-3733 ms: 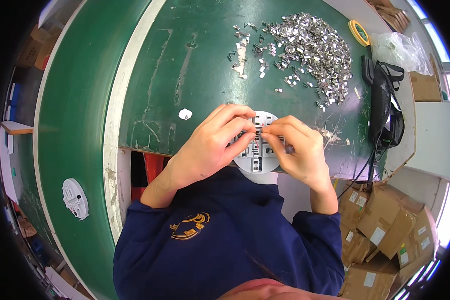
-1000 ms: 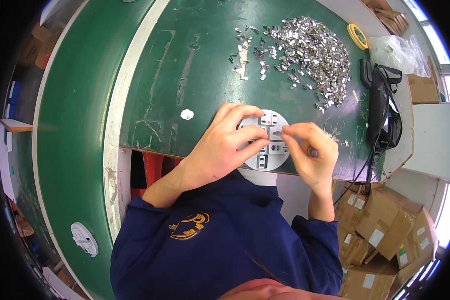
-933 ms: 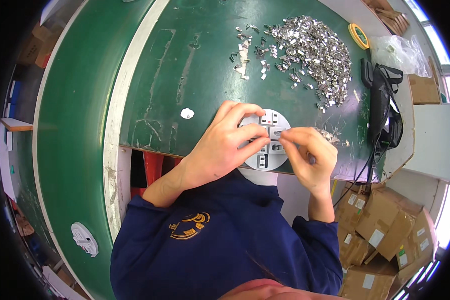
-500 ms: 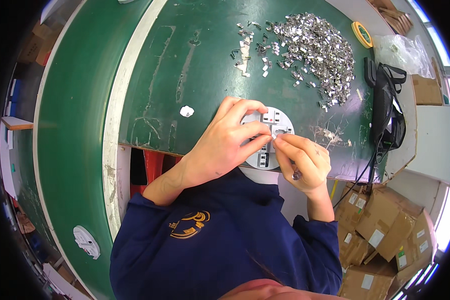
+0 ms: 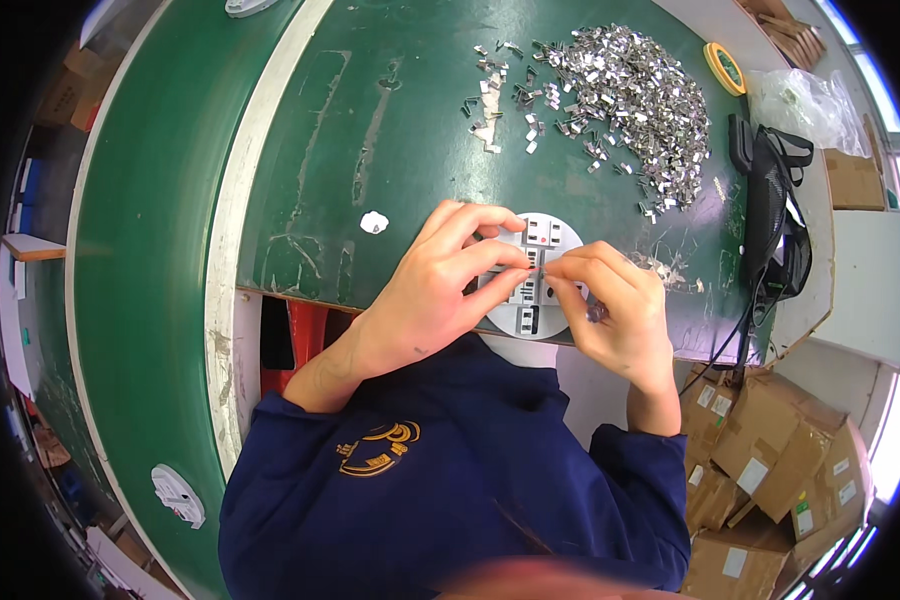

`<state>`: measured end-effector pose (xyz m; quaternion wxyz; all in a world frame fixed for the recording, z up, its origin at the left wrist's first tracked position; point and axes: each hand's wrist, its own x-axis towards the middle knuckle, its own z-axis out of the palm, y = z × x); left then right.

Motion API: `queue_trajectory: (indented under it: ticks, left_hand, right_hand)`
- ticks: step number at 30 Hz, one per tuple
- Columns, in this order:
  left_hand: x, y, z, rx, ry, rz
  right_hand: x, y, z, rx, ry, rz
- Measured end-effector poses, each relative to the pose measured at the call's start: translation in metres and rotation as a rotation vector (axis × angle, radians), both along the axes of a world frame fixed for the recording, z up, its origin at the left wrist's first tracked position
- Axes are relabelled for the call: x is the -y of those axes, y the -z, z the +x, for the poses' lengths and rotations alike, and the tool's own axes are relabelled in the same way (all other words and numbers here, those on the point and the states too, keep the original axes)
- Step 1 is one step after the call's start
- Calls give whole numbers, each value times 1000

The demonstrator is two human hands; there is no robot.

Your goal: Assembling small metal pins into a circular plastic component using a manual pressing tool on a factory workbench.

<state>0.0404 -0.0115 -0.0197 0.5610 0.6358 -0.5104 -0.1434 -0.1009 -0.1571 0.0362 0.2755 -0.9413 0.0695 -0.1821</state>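
A round light-grey disc (image 5: 554,233) with dark rectangular slots lies at the table's front edge, partly covered by my fingers. My left hand (image 5: 450,272) reaches over its left side, thumb and index finger pinched near the middle. My right hand (image 5: 615,305) is at its right side, with thumb and forefinger pinched close to the left fingertips. Whatever either pinch holds is too small to make out. A shiny, dark, rounded end of some object (image 5: 597,313) shows at my right palm; the rest of it is hidden.
A heap of small metal clips (image 5: 635,110) spreads over the green table, with loose ones to its left. A yellow tape roll (image 5: 724,69), clear plastic bag (image 5: 810,110) and black bag (image 5: 778,215) line the right side. A small white piece (image 5: 373,222) lies left. Another disc (image 5: 178,497) rests on the green belt (image 5: 160,260).
My right hand has shifted slightly right, and its fingertips have parted a little from my left ones, uncovering more of the disc's middle. The discs on the green belt have moved slightly toward me.
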Motion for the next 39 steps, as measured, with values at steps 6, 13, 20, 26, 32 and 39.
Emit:
queue_trajectory:
  ticks: [6, 13, 20, 26, 32, 39]
  left_hand:
    - [-3, 0, -1, -12, -40, 6]
    - [-3, 1, 0, -2, -63, 4]
    - [-3, 4, 0, 5, -67, -10]
    - [-3, 5, 0, -23, -34, -1]
    - [-5, 6, -1, -6, -47, -7]
    - [-5, 6, -1, -1, -57, -5]
  right_hand:
    - [0, -4, 4, -124, -50, 41]
    - [-2, -12, 12, -210, -49, 18]
    - [-1, -29, 26, -375, -116, -95]
    - [-2, -27, 33, -430, -134, -106]
    - [-2, -22, 26, -385, -62, 39]
    - [-7, -13, 15, -264, 51, 164]
